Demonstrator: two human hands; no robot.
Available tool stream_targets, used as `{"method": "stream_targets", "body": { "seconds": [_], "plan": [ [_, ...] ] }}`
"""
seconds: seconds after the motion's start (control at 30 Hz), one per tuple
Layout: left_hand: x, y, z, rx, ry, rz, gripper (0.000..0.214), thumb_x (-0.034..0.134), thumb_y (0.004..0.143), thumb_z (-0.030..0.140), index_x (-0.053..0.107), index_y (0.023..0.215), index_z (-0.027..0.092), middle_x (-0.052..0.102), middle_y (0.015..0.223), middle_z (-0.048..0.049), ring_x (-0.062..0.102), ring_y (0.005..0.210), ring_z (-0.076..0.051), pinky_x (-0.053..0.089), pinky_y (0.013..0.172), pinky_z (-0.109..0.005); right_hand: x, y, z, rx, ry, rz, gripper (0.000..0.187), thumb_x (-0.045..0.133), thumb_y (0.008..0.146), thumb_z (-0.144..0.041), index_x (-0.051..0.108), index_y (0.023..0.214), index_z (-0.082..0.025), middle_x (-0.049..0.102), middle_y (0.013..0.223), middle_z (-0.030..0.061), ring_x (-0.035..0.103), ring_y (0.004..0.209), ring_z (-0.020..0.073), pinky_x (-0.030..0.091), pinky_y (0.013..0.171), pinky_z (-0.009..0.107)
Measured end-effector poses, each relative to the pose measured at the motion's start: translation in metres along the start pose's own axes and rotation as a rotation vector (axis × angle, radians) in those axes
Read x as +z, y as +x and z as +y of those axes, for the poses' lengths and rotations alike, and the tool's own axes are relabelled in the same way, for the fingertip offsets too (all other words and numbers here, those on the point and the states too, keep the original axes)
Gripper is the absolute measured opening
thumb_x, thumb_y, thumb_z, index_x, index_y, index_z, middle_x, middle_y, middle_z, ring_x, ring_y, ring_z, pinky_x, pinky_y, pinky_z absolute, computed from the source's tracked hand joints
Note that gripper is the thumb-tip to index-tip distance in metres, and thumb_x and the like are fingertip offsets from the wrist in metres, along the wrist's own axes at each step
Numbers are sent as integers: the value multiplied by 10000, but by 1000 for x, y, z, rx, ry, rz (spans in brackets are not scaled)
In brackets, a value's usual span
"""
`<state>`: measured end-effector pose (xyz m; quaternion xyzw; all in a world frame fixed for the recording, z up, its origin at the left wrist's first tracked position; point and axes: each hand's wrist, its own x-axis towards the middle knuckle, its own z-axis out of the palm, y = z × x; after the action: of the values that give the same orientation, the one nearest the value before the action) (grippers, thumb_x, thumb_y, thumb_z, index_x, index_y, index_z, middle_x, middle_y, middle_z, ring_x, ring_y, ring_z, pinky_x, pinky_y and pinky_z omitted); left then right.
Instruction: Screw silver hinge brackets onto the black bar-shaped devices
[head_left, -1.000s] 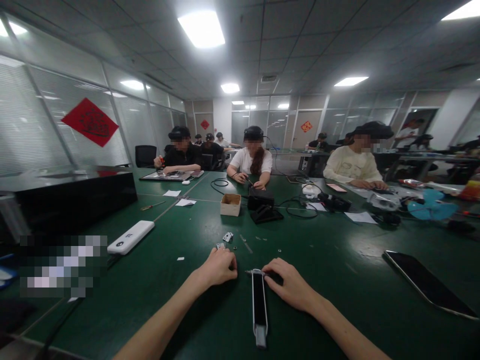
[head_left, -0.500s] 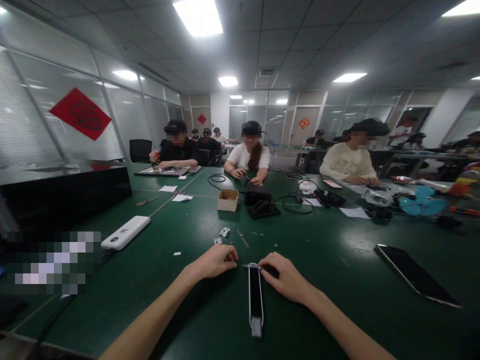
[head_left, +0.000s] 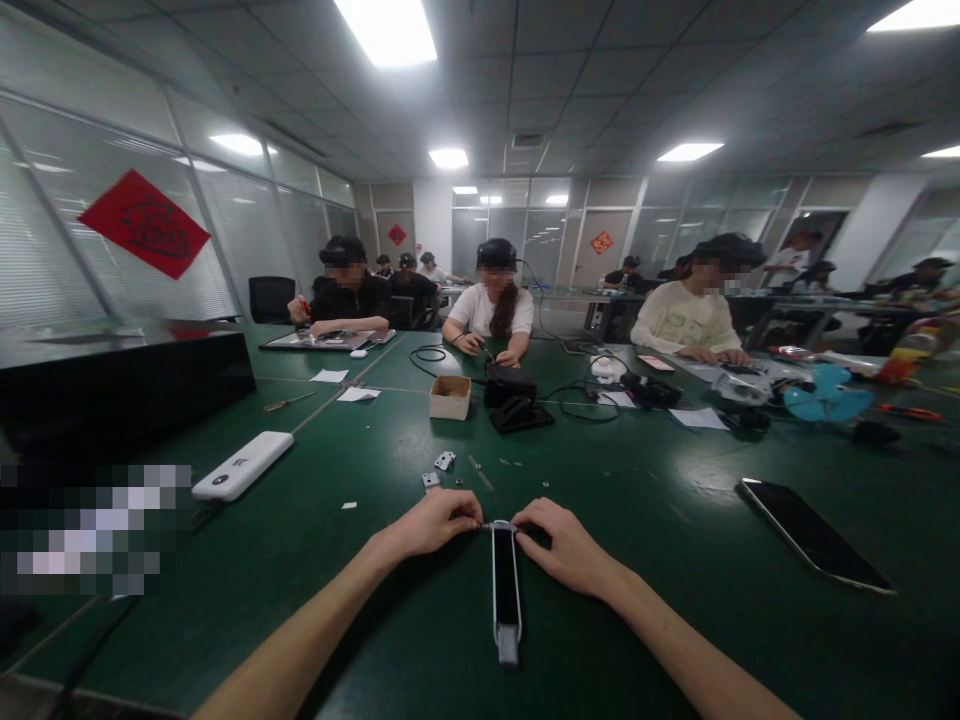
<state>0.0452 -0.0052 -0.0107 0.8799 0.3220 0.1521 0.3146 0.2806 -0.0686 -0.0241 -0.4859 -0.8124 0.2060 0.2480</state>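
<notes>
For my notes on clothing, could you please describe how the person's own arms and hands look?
The bare left forearm and bare right forearm are slim, with no sleeve, watch or cable visible. The ungloved left hand and ungloved right hand show no clear markings; small details such as rings cannot be judged.

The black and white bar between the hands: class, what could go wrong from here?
The bar might swivel, since the left hand and right hand are both at its far end, leaving its near end unheld. The left hand could nudge the small pale pieces beyond it. The tiny loose part might get lost.
</notes>
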Motion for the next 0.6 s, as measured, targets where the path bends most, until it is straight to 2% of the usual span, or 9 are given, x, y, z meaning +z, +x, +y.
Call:
{"method": "stream_targets", "body": {
  "seconds": [0.33, 0.6],
  "plan": [
    [4, 3, -2, -29, 11, 58, 82, 567, 834, 185, 622, 892, 169, 642, 841, 3, 588, 781, -137, 431, 720, -228, -4, -1, -6, 14, -16, -8, 183, 509, 880, -240, 640, 996, -189, 615, 975, 48, 551, 879, 169, 472, 773, 308],
    [1, 1, 0, -68, -8, 25, 135, 563, 824, 258, 639, 893, 171, 637, 825, 2, 582, 740, -134, 433, 671, -224, -1, -1, -2, 18, -3, -8, 182, 506, 885, -259, 636, 999, -203, 613, 988, 41, 551, 882, 168, 475, 764, 308]
  ]
}}
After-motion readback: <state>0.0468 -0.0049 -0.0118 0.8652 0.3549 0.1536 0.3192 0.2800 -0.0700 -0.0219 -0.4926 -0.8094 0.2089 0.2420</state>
